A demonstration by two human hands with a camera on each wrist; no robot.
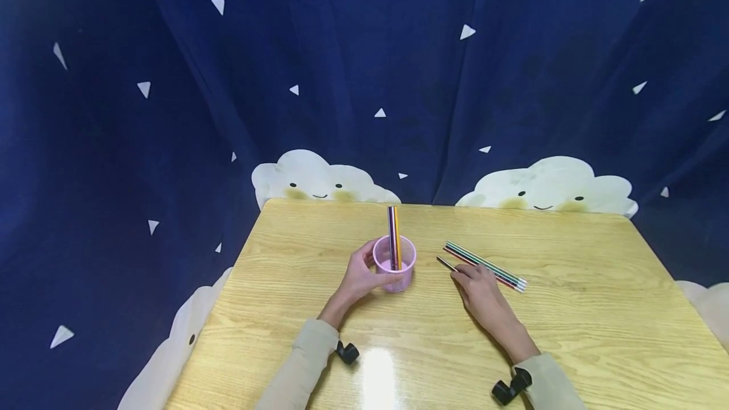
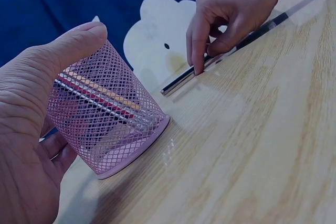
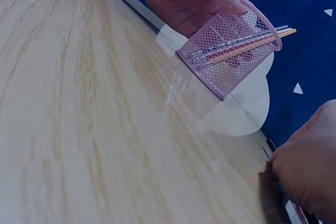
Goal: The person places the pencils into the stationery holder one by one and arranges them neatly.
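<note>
My left hand [image 1: 362, 276] grips a pink mesh pencil cup [image 1: 403, 279] that stands on the table, thumb across the near side and fingers behind. Several pencils [image 1: 394, 229], one yellow and others dark or striped, lean inside the cup and stick out above its rim. To the right, my right hand [image 1: 483, 296] pinches a dark pencil [image 1: 445, 262] lying low at the tabletop; its end pokes out past the fingertips toward the cup. Just beyond that hand lie several striped pencils [image 1: 508, 276], green, red and black, side by side. The hand partly covers them.
The wooden table [image 1: 598, 283] reaches back to a dark blue curtain [image 1: 342, 49] printed with white triangles and smiling clouds. A black wrist camera [image 1: 347, 353] sits on the left sleeve, another camera [image 1: 511, 387] on the right. Light glares on the near tabletop.
</note>
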